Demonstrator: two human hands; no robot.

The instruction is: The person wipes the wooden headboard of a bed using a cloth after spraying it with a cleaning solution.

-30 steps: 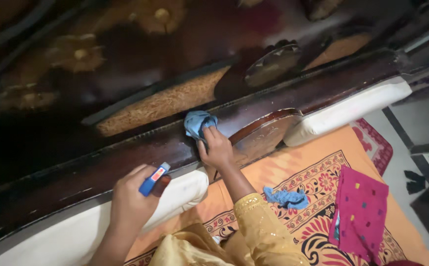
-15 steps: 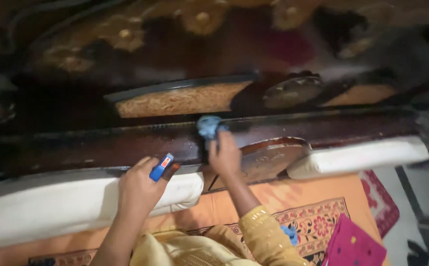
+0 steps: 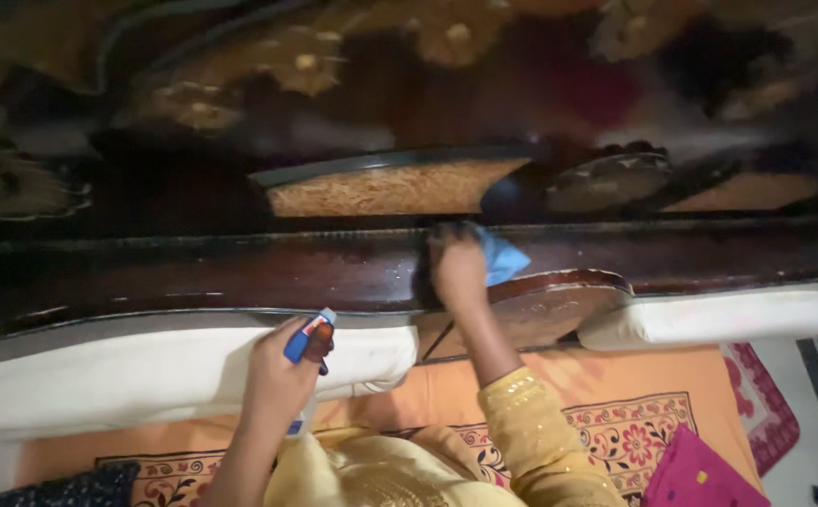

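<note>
1. On the dark wooden ledge of a carved headboard, the right hand presses a blue cloth flat against the polished wood; the fingers are closed down over the cloth, which sticks out to the right of the hand.
2. The cloth lies on the ledge just above a rounded wooden panel and just below a woven, straw-coloured inlay.
3. The left hand is wrapped around a blue spray bottle with a red-and-white patch near its top; the bottle points up toward the ledge and hangs in front of a white cushion.
4. The two hands are apart, the left one lower and nearer the body, the right one stretched out to the wood.
5. A second white cushion lies to the right of the rounded panel.
6. Both arms wear yellow sleeves with gold trim.
7. Below the cushions spreads an orange patterned sheet, with a pink cloth at the lower right.
8. The carved headboard above is blurred; gold flower shapes show on it.
</note>
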